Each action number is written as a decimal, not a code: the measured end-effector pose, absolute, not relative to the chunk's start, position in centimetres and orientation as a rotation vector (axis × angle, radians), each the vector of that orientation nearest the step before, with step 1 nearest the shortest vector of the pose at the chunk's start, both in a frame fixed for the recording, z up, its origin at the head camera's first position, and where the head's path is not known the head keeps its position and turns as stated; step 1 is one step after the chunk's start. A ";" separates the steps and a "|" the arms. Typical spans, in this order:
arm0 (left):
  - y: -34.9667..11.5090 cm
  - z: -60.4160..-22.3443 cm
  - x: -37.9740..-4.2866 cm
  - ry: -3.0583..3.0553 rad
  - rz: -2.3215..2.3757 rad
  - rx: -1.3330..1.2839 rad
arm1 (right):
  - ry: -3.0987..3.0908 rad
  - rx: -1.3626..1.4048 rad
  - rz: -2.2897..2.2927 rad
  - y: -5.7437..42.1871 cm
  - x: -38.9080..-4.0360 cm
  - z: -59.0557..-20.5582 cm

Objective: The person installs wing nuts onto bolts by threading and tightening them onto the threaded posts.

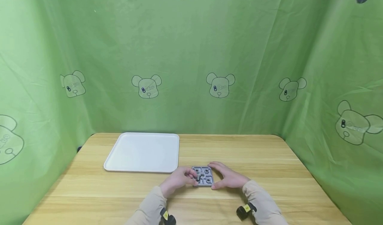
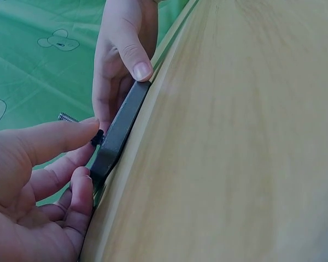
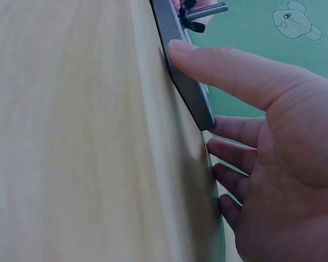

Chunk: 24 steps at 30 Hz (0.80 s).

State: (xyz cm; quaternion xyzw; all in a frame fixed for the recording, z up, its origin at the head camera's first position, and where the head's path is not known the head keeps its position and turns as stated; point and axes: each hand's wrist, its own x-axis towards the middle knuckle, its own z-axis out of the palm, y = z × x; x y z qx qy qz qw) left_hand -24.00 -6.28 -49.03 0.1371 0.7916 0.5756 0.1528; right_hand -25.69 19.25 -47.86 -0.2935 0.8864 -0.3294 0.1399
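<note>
A grey square plate (image 1: 208,179) with several recessed pockets and round holes lies flat on the wooden table. My right hand (image 1: 229,177) holds its right side, the thumb by the near corner and the fingers by the far one. Over the plate's left part, my left hand (image 1: 179,179) pinches a black wing nut (image 3: 193,25) on a threaded bolt (image 3: 209,10). In the left wrist view, the index finger covers part of the bolt (image 2: 69,117), while the other left fingertips lie at the plate's corner.
A white tray (image 1: 143,151) lies at the back left of the table (image 1: 254,151), beyond my left hand. Green curtains (image 1: 185,45) printed with bear heads enclose the back and both sides.
</note>
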 end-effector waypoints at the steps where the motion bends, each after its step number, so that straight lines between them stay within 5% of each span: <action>1: -6.3 -49.0 -24.0 2.273 1.649 0.390 | 2.562 -0.849 -0.952 19.2 -25.7 -47.8; 24: -6.3 -49.3 -23.9 2.306 1.653 0.373 | 2.565 -0.832 -0.946 19.1 -25.5 -47.6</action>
